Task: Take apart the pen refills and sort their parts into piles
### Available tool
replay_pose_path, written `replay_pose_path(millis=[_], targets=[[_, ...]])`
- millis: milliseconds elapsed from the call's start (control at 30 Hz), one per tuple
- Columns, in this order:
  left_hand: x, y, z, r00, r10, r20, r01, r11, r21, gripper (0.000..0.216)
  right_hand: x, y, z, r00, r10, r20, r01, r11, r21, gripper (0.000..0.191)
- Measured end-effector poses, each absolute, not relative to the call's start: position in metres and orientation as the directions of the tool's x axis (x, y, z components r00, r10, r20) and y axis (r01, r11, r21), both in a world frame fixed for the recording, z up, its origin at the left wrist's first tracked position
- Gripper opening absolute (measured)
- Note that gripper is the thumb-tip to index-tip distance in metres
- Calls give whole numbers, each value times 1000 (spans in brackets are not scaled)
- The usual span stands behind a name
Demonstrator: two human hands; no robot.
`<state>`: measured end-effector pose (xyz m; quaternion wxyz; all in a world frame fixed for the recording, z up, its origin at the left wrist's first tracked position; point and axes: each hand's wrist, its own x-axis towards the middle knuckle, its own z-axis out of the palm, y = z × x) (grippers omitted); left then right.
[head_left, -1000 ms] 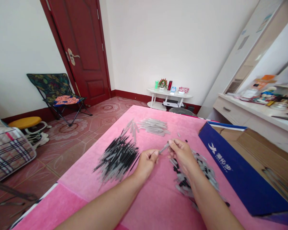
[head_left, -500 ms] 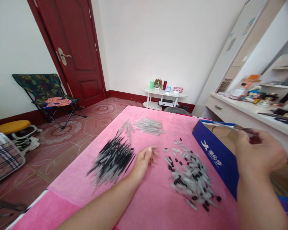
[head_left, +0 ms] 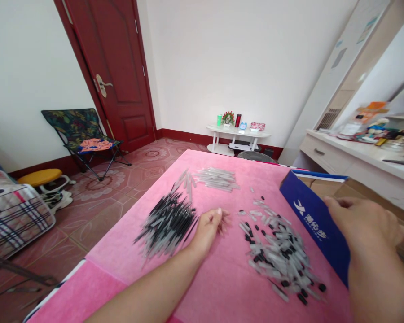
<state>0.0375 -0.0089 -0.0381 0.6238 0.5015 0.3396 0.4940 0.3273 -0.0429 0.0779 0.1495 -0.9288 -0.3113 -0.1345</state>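
– Where are we seeing the left hand?

– We are finding it over a pink cloth, with a heap of slim dark and gray rods lying just to its left and a scatter of short black and translucent pieces spreading to its right.

– Which way are we reading the rods?

– We are seeing most of them slanting from near left to far right, at least 1 stray lying close beside the left wrist. The right hand is hanging well apart from them, so we are calling the left nearer.

– What are we making of the grips?

– We are seeing the left thumb and fingers sitting loosely parted, nothing showing between them. The right is hanging over the blue box, its fingertips facing away, and we are not managing to tell whether they are pinching anything.
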Motion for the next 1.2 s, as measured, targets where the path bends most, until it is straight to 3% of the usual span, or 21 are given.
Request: replay_pose_path(millis=[167,333,500,600,733,967,1200], targets=[[25,7,-24,256,959,118,-11,-119,993,33,283,-36,85,507,652,564,850,-488,-200,36],[-11,34,6,140,964,225,100,-240,966,29,238,-17,57,167,876,452,965,-51,-259,19],[-32,45,22,49,956,288,60,-291,955,30,198,-2,14,-106,933,344,939,207,-274,28],[-25,42,18,61,973,224,10,-225,974,29,183,17,-1,-140,938,317,939,228,-258,36],[4,27,-4,144,981,132,18,-136,991,27,167,59,-1,-141,933,330,970,197,-143,42],[35,-7,-43,343,916,209,199,-288,937,25,150,116,-3,-195,939,284,971,225,-76,61],[32,-12,-40,376,898,227,279,-343,897,27,157,111,-21,-262,951,164,962,270,-32,60]])
